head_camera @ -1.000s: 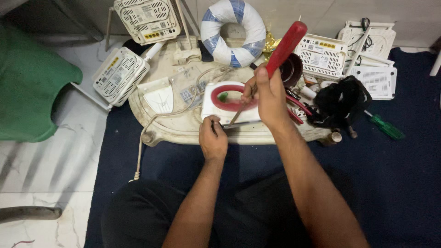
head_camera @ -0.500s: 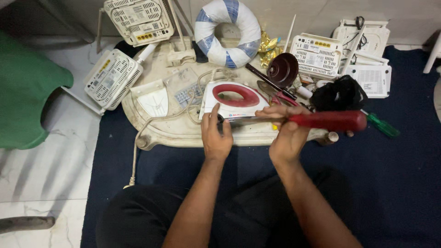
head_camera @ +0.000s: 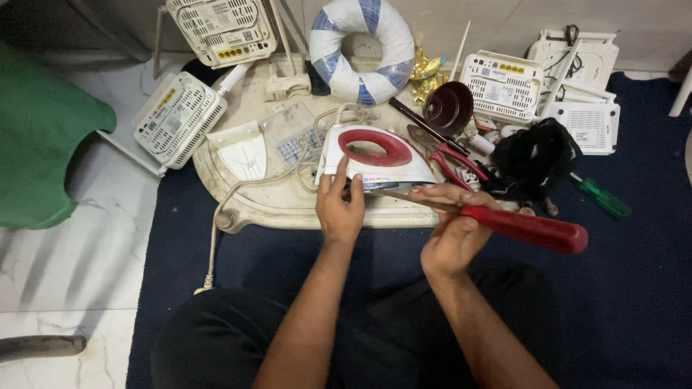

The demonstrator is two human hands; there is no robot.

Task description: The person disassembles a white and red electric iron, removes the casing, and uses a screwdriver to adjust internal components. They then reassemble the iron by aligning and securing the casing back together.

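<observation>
Centrally, a white clothes iron [head_camera: 375,160] with a red handle lies on a cream oval tray [head_camera: 288,205] set on a dark blue mat [head_camera: 634,288]. Left hand [head_camera: 340,209]: forearm extended straight forward, fingers curled against the near edge of the iron, steadying it. Right hand [head_camera: 450,230]: wrist bent inward, fingers closed around a red-handled screwdriver [head_camera: 522,228] held almost level, its metal shaft pointing left to the base of the iron beside the left hand. Red pliers [head_camera: 450,155] lie just right of the iron; a green screwdriver [head_camera: 604,198] lies well apart; white routers [head_camera: 180,119] ring the tray.
</observation>
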